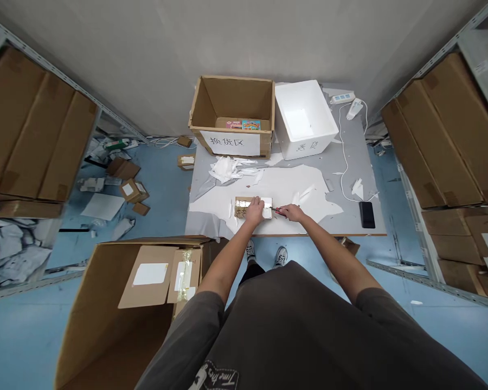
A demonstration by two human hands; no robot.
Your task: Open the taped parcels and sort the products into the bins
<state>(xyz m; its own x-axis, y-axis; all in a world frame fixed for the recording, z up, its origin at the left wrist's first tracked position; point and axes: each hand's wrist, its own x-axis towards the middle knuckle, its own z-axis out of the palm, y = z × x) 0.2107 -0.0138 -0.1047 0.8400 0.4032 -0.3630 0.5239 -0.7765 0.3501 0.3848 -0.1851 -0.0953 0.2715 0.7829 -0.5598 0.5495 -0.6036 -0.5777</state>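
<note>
A small brown cardboard box (241,208) with shiny tape and a white label lies on the table. My left hand (254,210) grips it from above, fingers pressed over its middle. From the right, my right hand (293,212) is closed around a red-and-black box cutter (279,210). The cutter's tip points left and meets the labelled right end of the box; whether the blade is in the cardboard is too small to tell. White paper sheeting (276,184) spreads under the box.
A large carton (265,146) holding colourful packets and a white bin (284,135) stand at the back. Crumpled white scraps (226,169) lie left; a black phone (366,215) and white cable (343,157) lie right. A big open carton (81,325) stands at my left, between loaded shelves.
</note>
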